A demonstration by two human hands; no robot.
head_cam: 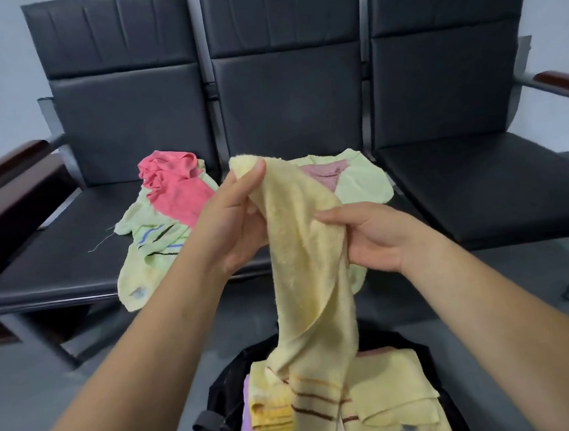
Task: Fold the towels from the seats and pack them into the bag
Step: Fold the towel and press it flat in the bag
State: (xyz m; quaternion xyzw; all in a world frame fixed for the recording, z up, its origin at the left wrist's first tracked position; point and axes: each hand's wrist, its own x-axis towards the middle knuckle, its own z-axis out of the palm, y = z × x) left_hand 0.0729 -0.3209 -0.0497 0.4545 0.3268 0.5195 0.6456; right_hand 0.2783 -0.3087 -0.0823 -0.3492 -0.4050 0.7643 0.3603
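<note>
A pale yellow towel (311, 281) with brown stripes near its lower end hangs in front of me. My left hand (233, 219) pinches its top corner and my right hand (371, 238) grips its right edge lower down. Its lower end drapes onto folded yellow towels (392, 402) and a purple one (248, 424) stacked in the open black bag (222, 385) on the floor. On the left seat (56, 256) lie a pink towel (174, 190) and a light green striped towel (146, 258). Another green towel (363, 184) with a pink patch lies on the middle seat.
Three joined black seats stand against a pale wall, with wooden armrests at the left (3, 167) and right (564, 82) ends. The right seat (480, 191) holds nothing. Grey floor (50, 390) surrounds the bag.
</note>
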